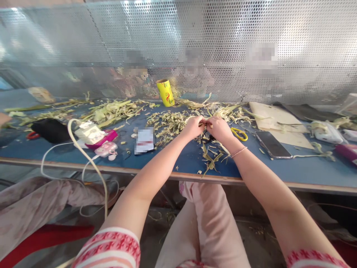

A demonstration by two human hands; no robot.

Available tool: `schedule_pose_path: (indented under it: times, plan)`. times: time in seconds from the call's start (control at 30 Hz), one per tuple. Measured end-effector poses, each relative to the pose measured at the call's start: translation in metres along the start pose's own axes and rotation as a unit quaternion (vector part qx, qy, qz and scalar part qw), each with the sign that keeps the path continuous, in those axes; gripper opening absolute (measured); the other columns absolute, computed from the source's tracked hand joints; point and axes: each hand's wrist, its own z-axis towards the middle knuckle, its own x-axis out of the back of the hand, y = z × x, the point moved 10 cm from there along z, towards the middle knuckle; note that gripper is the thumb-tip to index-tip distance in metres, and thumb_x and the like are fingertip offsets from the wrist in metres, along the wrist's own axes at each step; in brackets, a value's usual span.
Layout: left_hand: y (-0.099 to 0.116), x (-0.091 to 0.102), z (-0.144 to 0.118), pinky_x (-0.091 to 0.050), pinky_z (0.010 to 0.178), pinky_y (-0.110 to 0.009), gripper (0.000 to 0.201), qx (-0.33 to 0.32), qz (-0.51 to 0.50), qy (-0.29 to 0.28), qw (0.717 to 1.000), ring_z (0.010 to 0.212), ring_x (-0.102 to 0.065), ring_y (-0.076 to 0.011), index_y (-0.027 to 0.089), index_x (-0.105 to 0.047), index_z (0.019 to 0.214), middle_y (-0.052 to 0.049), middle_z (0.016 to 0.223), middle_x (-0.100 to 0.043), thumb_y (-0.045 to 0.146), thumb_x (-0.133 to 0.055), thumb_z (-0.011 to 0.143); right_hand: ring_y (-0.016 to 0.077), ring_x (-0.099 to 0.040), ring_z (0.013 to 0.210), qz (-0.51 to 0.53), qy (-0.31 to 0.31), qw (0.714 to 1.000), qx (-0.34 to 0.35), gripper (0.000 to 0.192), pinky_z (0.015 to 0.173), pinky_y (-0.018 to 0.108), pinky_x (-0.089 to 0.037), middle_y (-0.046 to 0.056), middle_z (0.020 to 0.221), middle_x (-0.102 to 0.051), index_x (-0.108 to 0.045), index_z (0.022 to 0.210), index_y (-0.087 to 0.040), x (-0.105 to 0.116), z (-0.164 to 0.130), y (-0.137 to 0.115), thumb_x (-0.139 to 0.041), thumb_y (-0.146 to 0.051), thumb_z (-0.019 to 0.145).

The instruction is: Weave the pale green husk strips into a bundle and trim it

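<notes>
Head: left hand, right hand together inside table edge.

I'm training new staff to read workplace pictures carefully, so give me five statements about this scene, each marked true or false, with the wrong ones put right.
1. The left hand and right hand are close together. True.
2. The yellow tube lies on its side. False: the yellow tube stands on end.
3. Plant strips are scattered on the blue table. True.
4. The phone is in the left hand. False: the phone lies on the blue table, to the right of the right hand.
5. The right arm wears a bracelet. True.
</notes>
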Motion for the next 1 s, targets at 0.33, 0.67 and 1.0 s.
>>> schedule_pose_path:
  times: [0.33, 0.67, 1.0]
  plan:
    - [-0.003, 0.008, 0.002, -0.048, 0.072, -0.026, 0.011, 0.006, 0.007, 0.036, 0.999, 0.074, -0.062, -0.0142, 0.017, -0.058, 0.077, -0.004, 0.078, -0.069, 0.008, -0.058, 0.071, 0.0246, -0.060, 0.089, 0.101, 0.062, 0.993, -0.009, 0.022, 0.086, 0.038, -0.048, 0.011, 0.092, -0.066, -0.065, 0.094, -0.015, 0.003, 0.000, 0.005, -0.051, -0.011, 0.078]
    - [-0.005, 0.008, 0.003, -0.047, 0.068, -0.026, 0.011, 0.016, 0.027, 0.037, 0.999, 0.070, -0.060, -0.0148, 0.017, -0.056, 0.074, -0.004, 0.074, -0.067, 0.007, -0.057, 0.069, 0.0233, -0.060, 0.086, 0.139, 0.071, 0.987, -0.028, 0.021, 0.081, 0.037, -0.051, 0.010, 0.090, -0.064, -0.065, 0.091, -0.016, 0.002, 0.001, 0.008, -0.050, -0.011, 0.077]
    - [-0.002, 0.007, 0.002, -0.048, 0.071, -0.027, 0.015, -0.006, 0.062, 0.038, 0.997, 0.076, -0.063, -0.0166, 0.018, -0.056, 0.079, -0.005, 0.078, -0.068, 0.006, -0.055, 0.071, 0.0226, -0.059, 0.088, 0.183, 0.052, 0.977, -0.098, 0.022, 0.084, 0.037, -0.048, 0.010, 0.090, -0.066, -0.064, 0.087, -0.016, -0.008, 0.004, 0.020, -0.047, -0.010, 0.073]
